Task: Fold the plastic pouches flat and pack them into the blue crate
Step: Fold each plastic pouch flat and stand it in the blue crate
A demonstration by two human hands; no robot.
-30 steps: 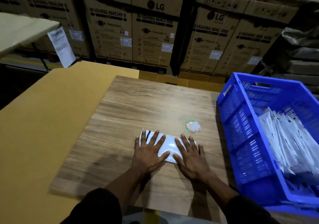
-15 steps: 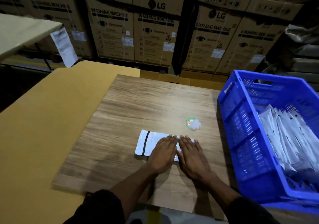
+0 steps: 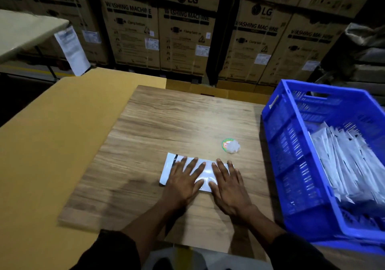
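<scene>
We see a yellow cardboard sheet (image 3: 52, 144) under the left edge of the wooden board (image 3: 166, 128), and near the board's front edge lies a white plastic pouch (image 3: 205, 171), flat. Our left hand (image 3: 183, 181) presses its left half with fingers straight and spread, and our right hand (image 3: 229, 183) presses its right half the same way. Towards the board's right edge sits a small round sticker (image 3: 230, 145), and just beside that edge stands the blue crate (image 3: 291, 165) with folded pouches (image 3: 350, 161) stacked inside.
</scene>
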